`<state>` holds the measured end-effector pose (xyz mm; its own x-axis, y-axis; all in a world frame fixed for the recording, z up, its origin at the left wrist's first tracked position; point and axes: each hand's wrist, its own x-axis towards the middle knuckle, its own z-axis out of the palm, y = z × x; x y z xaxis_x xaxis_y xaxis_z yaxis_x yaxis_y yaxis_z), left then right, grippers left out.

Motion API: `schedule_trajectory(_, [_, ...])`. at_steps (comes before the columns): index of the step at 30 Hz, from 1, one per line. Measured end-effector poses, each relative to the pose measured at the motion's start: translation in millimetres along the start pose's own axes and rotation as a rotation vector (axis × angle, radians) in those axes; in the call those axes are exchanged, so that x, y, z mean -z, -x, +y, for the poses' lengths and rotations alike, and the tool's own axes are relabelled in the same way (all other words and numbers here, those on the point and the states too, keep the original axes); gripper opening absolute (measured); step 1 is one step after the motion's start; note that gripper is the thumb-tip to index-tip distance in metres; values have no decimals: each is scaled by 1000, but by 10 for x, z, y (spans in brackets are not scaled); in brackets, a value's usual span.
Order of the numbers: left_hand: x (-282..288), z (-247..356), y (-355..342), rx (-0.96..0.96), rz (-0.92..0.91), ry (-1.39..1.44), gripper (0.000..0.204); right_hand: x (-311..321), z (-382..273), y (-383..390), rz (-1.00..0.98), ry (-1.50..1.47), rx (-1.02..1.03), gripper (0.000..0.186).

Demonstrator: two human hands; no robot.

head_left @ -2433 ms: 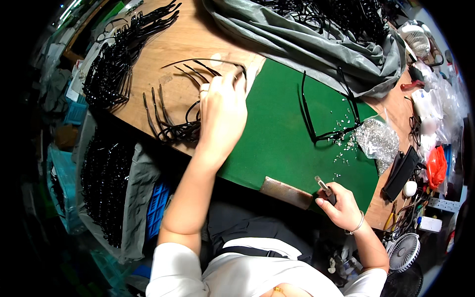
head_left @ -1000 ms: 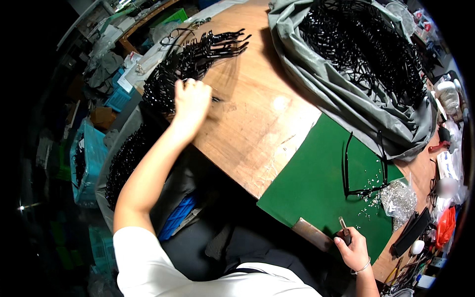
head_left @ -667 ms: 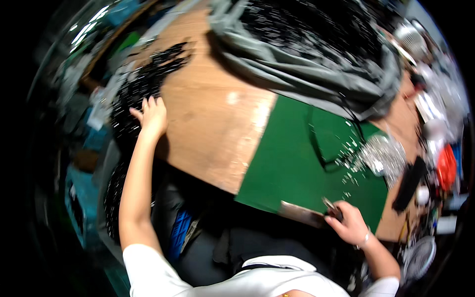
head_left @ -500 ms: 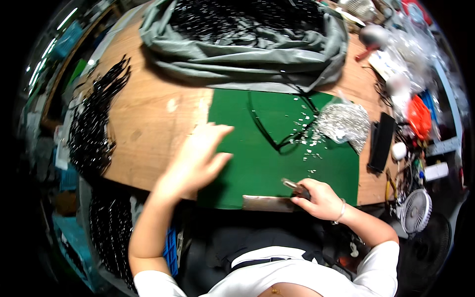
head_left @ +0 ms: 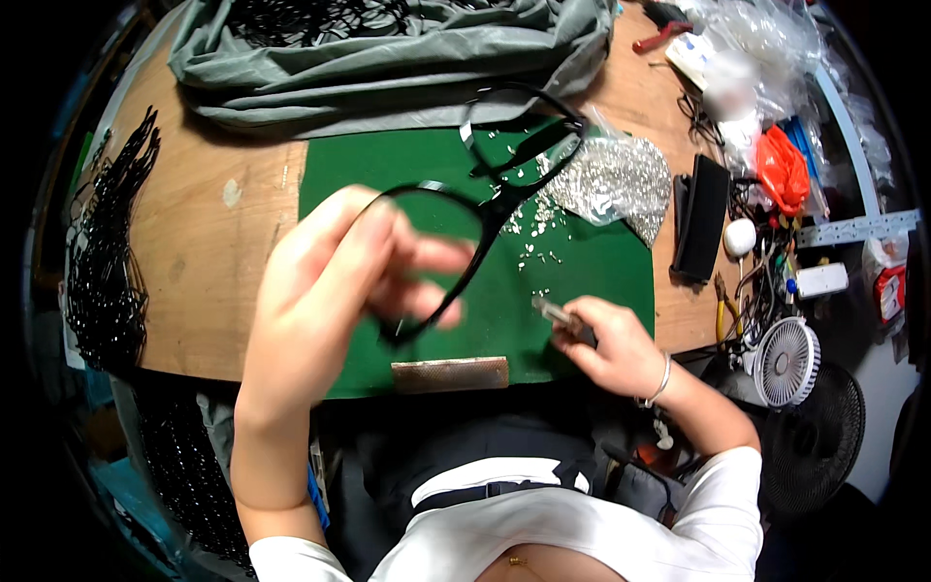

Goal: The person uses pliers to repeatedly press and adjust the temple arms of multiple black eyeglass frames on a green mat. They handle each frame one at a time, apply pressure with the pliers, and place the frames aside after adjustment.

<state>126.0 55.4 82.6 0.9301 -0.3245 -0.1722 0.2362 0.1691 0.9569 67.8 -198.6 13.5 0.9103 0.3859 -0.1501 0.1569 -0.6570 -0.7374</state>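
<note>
Raised over the green mat (head_left: pixel 364 160), a black eyeglass frame (head_left: pixel 497 206) is tilted, held in the fingers of my left hand (head_left: pixel 320 276). Slight blur covers those fingertips and the near rim. My right hand (head_left: pixel 619 351) is closed round a small dark-handled tool (head_left: pixel 558 313); its metal tip points up and left, and its exact kind is hard to tell. Beyond the frame lies a clear plastic bag (head_left: pixel 611 182) of small silvery parts, with loose pieces (head_left: pixel 529 221) scattered beside it. At the mat's near edge rests a flat, rough-textured bar (head_left: pixel 449 374).
A grey cloth sack (head_left: pixel 388 92) full of black pieces occupies the far side. Bundled thin black strips (head_left: pixel 107 262) lie at the left. Rightward are a black case (head_left: pixel 700 218), a red-orange plastic bag (head_left: pixel 781 173), yellow-handled pliers (head_left: pixel 721 308) and a white fan (head_left: pixel 786 364).
My left hand, empty before, has taken hold of the eyeglass frame and lifted it off the mat. My right hand keeps the tool. The whole view has shifted.
</note>
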Motion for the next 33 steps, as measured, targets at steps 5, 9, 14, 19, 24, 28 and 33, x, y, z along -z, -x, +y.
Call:
schedule_trajectory(5, [-179,-206,463,-19,99,208,47,-69,177,-352,69,173,5,14])
schedule_trajectory(9, [-234,-696,611,-91,179,-201,59,-167,189,-401,105,270,-5,15])
schedule_trajectory(14, [-313,-837,608,-137,163,-173,84,-165,128,-433,33,364,-49,16])
schedule_trajectory(19, [-265,-798,608,-230,-53,-108,91,20,-268,-340,-33,-97,-107,16])
schedule_trajectory(24, [-485,-888,499,-372,188,-323,79,-197,-545,-124,72,-499,27,10])
schedule_trajectory(28, [-559,-920,592,-329,241,-354,83,-310,-567,-127,89,-651,2,10])
schedule_trajectory(33, [-569,-970,619,-393,264,-376,80,-331,-611,-125,-29,-1013,-238,17])
